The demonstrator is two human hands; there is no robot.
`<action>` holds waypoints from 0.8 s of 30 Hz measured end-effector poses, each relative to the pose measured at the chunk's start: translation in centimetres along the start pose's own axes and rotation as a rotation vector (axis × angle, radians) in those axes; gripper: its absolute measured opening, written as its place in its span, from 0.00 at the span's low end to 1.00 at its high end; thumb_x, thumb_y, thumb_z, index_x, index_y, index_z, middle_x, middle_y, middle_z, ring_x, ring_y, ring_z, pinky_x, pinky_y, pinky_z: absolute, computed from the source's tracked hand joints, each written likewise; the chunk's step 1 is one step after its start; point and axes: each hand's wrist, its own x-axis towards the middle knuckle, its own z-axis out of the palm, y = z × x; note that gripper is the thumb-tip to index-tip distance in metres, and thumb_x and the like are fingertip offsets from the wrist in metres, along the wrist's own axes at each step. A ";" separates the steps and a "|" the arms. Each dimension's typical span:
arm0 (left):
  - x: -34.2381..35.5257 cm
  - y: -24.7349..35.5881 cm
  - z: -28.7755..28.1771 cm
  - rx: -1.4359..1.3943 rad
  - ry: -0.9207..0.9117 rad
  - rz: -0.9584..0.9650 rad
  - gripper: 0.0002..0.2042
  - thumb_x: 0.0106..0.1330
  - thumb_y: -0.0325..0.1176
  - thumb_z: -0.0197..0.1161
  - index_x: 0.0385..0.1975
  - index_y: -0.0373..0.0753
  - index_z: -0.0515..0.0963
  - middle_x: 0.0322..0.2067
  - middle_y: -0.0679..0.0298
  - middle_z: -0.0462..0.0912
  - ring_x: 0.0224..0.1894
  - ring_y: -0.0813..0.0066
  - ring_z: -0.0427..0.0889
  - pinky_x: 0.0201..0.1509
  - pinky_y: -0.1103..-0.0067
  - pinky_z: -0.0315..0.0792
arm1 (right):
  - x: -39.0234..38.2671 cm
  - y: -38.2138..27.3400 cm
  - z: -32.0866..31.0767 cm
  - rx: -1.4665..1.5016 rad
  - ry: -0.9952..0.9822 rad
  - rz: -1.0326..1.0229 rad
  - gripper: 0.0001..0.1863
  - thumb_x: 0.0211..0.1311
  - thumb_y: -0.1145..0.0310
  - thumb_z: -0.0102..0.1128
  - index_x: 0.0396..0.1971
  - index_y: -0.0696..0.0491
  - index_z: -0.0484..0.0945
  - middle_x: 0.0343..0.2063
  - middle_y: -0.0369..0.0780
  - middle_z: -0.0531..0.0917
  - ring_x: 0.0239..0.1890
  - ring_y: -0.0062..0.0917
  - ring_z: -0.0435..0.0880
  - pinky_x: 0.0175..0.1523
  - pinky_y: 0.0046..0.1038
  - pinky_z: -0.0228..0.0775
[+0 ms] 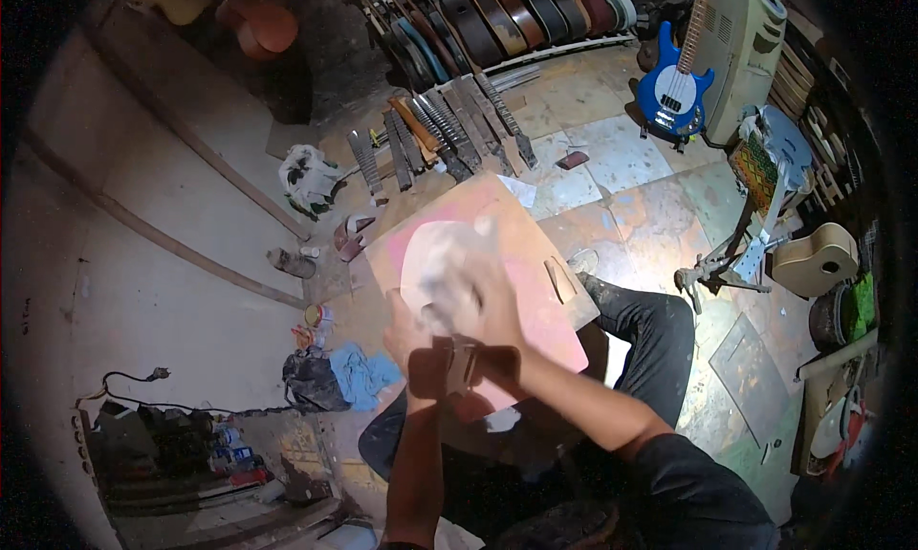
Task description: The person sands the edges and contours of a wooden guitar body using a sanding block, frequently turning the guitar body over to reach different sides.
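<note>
A pale, rounded flat piece, smeared by motion, is above a wooden board with pink patches. The board lies across my lap. My left hand is closed at the lower left edge of the pale piece. My right hand lies over its right side, with fingers too blurred to tell whether they grip it or something small. A grey smudge shows between the hands. Dark brown patches cross both wrists, and I cannot make out what lies between them. A thin curved strip rests at the board's right edge.
Guitar necks lie in a row on the floor beyond the board. Behind them, guitars stand in a rack. A blue bass guitar is at far right, near an acoustic guitar. Blue cloth lies left.
</note>
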 end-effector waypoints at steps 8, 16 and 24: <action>-0.8 1.1 -0.2 0.089 -0.003 0.151 0.28 0.52 0.46 0.76 0.47 0.39 0.72 0.34 0.46 0.87 0.40 0.38 0.86 0.46 0.57 0.79 | 0.3 0.4 0.0 -0.065 0.058 -0.081 0.19 0.67 0.75 0.67 0.55 0.60 0.76 0.53 0.46 0.78 0.56 0.36 0.82 0.61 0.39 0.79; -1.4 2.4 -1.5 -0.143 -0.042 -0.007 0.29 0.48 0.38 0.80 0.48 0.33 0.74 0.39 0.50 0.86 0.43 0.58 0.87 0.47 0.69 0.78 | -0.6 1.6 0.6 0.288 -0.003 0.201 0.21 0.71 0.72 0.63 0.61 0.59 0.72 0.54 0.42 0.77 0.60 0.36 0.79 0.65 0.34 0.72; -1.1 0.8 -1.1 -0.034 -0.005 0.119 0.20 0.57 0.32 0.73 0.45 0.34 0.73 0.37 0.52 0.86 0.40 0.57 0.87 0.45 0.69 0.77 | -1.5 3.0 1.5 0.144 -0.006 0.170 0.18 0.64 0.73 0.68 0.54 0.59 0.80 0.56 0.49 0.78 0.60 0.40 0.78 0.67 0.36 0.67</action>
